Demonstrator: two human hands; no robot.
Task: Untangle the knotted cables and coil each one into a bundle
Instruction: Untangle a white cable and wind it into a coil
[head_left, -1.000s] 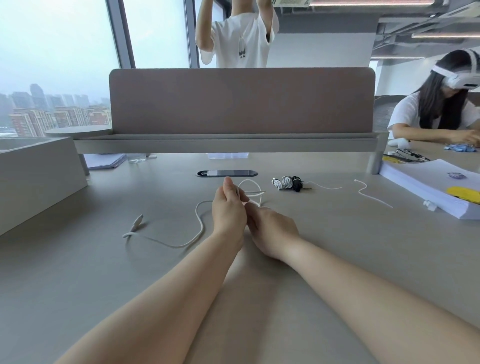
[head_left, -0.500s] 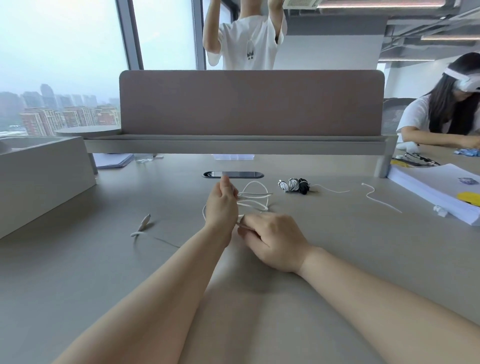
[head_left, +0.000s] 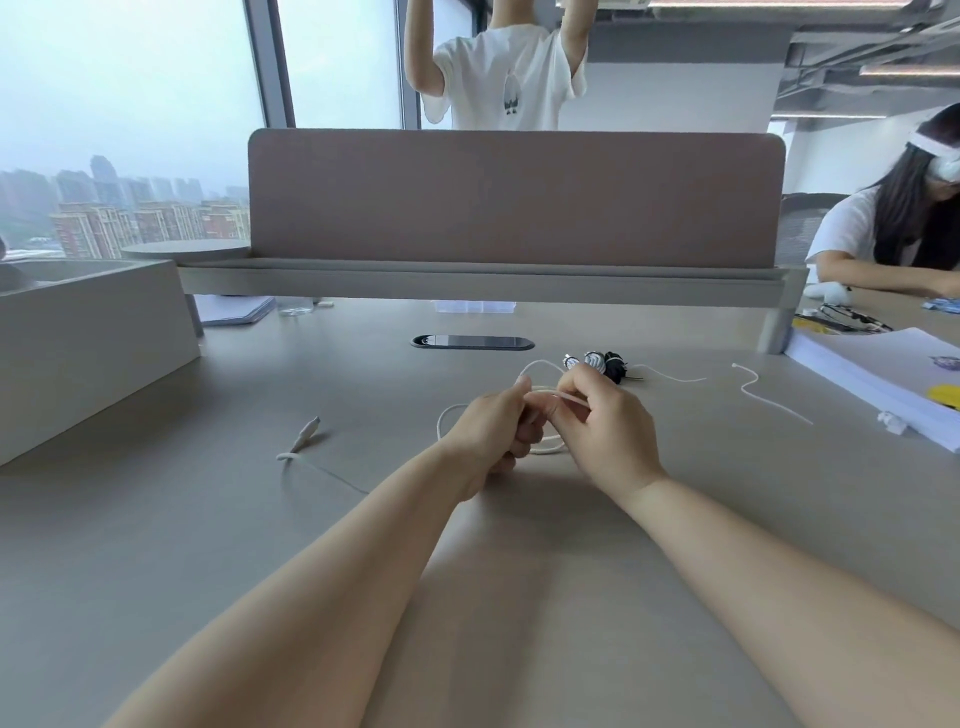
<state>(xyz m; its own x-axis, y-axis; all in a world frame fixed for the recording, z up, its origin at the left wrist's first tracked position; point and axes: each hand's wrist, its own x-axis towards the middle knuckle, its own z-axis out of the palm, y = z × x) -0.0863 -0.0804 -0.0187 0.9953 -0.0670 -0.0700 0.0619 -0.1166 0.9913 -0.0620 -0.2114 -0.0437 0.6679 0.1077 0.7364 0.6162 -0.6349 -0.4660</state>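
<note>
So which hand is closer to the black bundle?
Right. The right hand sits just in front of the black bundle, fingertips nearly at it. The left hand is farther off to its left. Both pinch the white cable.
</note>
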